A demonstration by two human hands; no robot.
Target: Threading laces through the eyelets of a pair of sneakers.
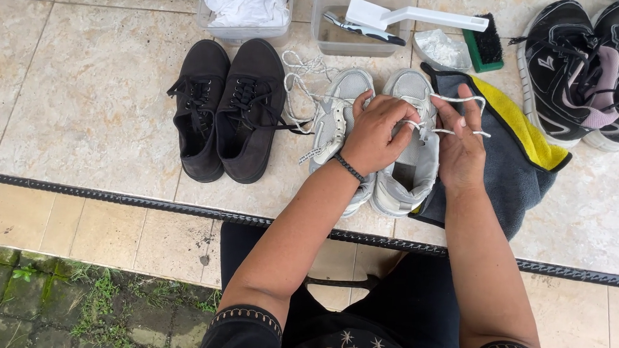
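Observation:
Two white sneakers stand side by side on a tiled ledge (92,103). My left hand (376,135) rests on the right-hand sneaker (409,180) and pinches its white shoelace (457,98) near the eyelets. My right hand (461,147) holds the same lace further along, with the lace ends sticking out past the fingers. The left-hand sneaker (336,118) has no lace in it; a loose white lace (299,80) lies coiled just behind it.
A pair of black lace-up shoes (224,111) stands to the left, black and pink trainers (591,69) at the far right. A grey and yellow cloth (522,158) lies under my right hand. Behind are a tub of white rags (244,5), a tub with a white brush (362,23) and a green scrubbing brush (483,45).

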